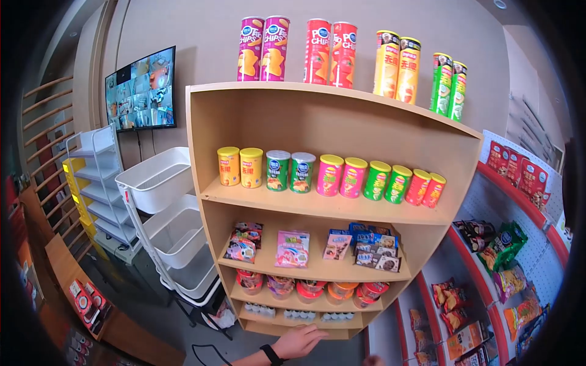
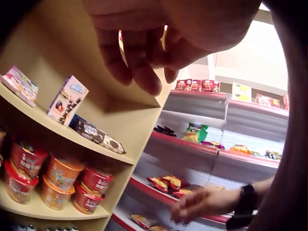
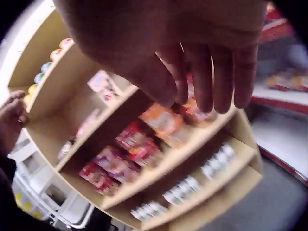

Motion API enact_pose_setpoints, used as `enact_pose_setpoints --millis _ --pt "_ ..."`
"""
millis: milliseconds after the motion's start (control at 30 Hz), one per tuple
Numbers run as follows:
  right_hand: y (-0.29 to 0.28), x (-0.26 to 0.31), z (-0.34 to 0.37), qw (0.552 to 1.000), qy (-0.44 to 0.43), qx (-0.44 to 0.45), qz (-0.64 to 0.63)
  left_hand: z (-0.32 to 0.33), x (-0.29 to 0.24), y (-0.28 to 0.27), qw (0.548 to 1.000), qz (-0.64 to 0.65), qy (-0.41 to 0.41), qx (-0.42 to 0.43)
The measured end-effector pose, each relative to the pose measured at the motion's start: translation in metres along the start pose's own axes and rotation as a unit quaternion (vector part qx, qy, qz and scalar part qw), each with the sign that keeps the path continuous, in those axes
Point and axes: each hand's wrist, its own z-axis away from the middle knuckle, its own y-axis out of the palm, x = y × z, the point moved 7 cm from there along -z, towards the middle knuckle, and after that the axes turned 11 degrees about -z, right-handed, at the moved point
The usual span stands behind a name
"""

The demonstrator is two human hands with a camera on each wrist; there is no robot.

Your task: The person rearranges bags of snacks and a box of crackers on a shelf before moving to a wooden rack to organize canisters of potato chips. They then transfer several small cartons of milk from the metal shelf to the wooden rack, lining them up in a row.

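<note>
In front of the wooden shelf unit (image 1: 342, 207), my left hand (image 1: 300, 341) reaches in low with a black band at the wrist. Its fingers hang loosely bent with nothing in them, as the left wrist view shows. Only a blurred bit of my right hand (image 1: 373, 361) enters the head view's bottom edge. In the right wrist view the right hand (image 3: 183, 48) has fairly straight, empty fingers. Nearest the hands are the lower shelves, with small white-and-dark bottles (image 1: 299, 315) and stacked red, orange and purple noodle cups (image 1: 310, 290). Snack packets (image 1: 293, 249) lie one shelf higher.
Short chip cans (image 1: 278, 171) line the upper shelf; tall chip tubes (image 1: 274, 49) stand on top. A white tiered basket cart (image 1: 160, 194) is left of the unit. Red-edged racks (image 1: 494, 293) with snack bags stand right. A screen (image 1: 141, 91) hangs on the wall.
</note>
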Motion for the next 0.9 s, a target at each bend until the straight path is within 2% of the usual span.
enact_pose_setpoints --millis 33,100,133,167,200,267,367,467,500,600,667,733,767,867,900 --pt "-0.012 0.070 -0.028 0.990 -0.090 -0.049 -0.096 -0.002 0.011 -0.011 1.000 -0.009 0.002 -0.016" --pt "-0.037 0.186 -0.080 0.978 -0.197 -0.070 -0.012 -0.006 0.033 -0.032 0.999 -0.028 -0.017 -0.022" --pt "-0.048 0.257 -0.088 0.948 -0.298 -0.110 -0.010 -0.007 0.043 -0.044 0.999 -0.028 -0.030 -0.027" --pt "-0.058 0.317 -0.094 0.930 -0.347 -0.117 -0.034 -0.008 0.051 -0.056 0.998 -0.027 -0.043 -0.031" --pt "-0.067 0.367 -0.102 0.909 -0.395 -0.124 -0.058 -0.008 0.061 -0.064 0.998 -0.026 -0.055 -0.034" --pt "-0.071 0.432 -0.117 0.855 -0.497 -0.149 -0.019 -0.009 0.079 -0.082 0.995 -0.021 -0.067 -0.073" --pt "-0.054 0.472 -0.148 0.837 -0.528 -0.140 -0.021 -0.012 0.092 -0.121 0.989 -0.012 -0.107 -0.101" --pt "-0.033 0.479 -0.174 0.843 -0.517 -0.146 -0.010 -0.015 0.110 -0.149 0.980 -0.023 -0.112 -0.161" --pt "-0.027 0.472 -0.184 0.848 -0.511 -0.140 -0.018 -0.017 0.113 -0.159 0.977 -0.028 -0.163 -0.133" --pt "-0.023 0.471 -0.187 0.843 -0.512 -0.163 0.015 -0.036 0.113 -0.196 0.963 -0.046 -0.099 -0.245" --pt "-0.025 0.469 -0.191 0.836 -0.525 -0.157 -0.004 -0.046 0.123 -0.211 0.957 -0.047 -0.141 -0.248" --pt "-0.030 0.465 -0.201 0.834 -0.533 -0.140 -0.034 -0.062 0.121 -0.236 0.948 -0.137 -0.106 -0.265" --pt "-0.038 0.475 -0.198 0.813 -0.555 -0.172 -0.033 -0.072 0.119 -0.251 0.940 -0.169 -0.110 -0.276" --pt "-0.046 0.488 -0.213 0.804 -0.580 -0.098 -0.088 -0.098 0.114 -0.298 0.912 -0.257 -0.106 -0.301" --pt "-0.051 0.500 -0.209 0.792 -0.592 -0.116 -0.093 -0.104 0.121 -0.310 0.913 -0.237 -0.119 -0.310"
